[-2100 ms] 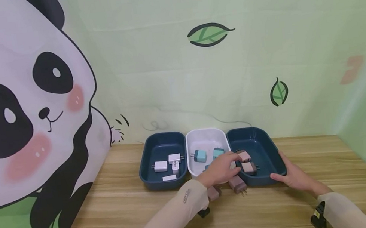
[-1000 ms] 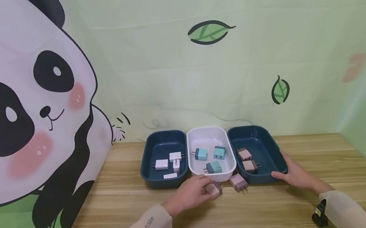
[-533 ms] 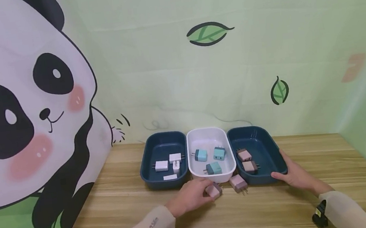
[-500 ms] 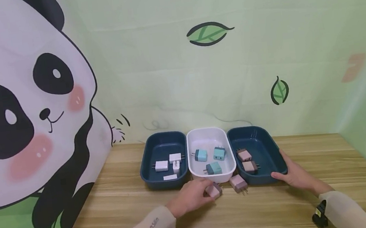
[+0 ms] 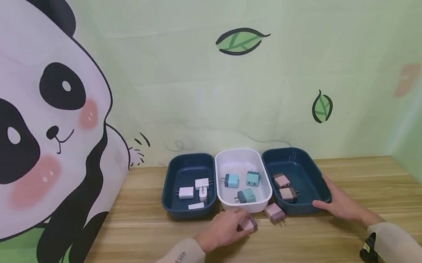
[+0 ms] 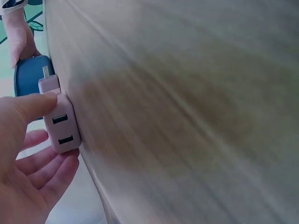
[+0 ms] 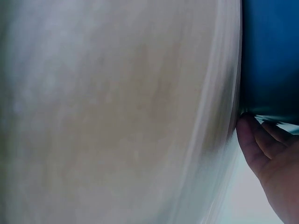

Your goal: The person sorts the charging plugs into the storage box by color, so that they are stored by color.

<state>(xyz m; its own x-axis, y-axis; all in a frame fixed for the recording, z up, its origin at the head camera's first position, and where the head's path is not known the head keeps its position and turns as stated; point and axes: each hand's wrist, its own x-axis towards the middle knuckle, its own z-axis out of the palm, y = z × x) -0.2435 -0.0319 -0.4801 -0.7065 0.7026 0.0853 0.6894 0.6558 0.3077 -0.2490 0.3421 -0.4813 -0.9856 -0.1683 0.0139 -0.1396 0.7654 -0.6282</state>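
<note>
My left hand (image 5: 223,227) pinches a pink USB charger (image 5: 249,223) on the table in front of the white tray (image 5: 246,208). In the left wrist view, the thumb lies on the charger's (image 6: 60,119) plug end and the fingers bend under its two-port end. Beside it on the table lies a second pink charger (image 5: 274,212), prongs toward me. With thumb in front and fingers along the side, my right hand (image 5: 342,205) grips the near right corner of the right dark blue tray (image 5: 304,177). That tray holds two pink chargers (image 5: 288,194).
Several white chargers (image 5: 185,193) lie in the left dark blue tray (image 5: 188,169). Teal chargers (image 5: 246,196) sit in the white tray. All three trays stand side by side on the wooden table (image 5: 287,248), near a green printed backdrop (image 5: 190,86).
My left hand has come from over the right tray's near left edge down to the pink charger before the white tray and taken hold of it. The right hand keeps its place.
</note>
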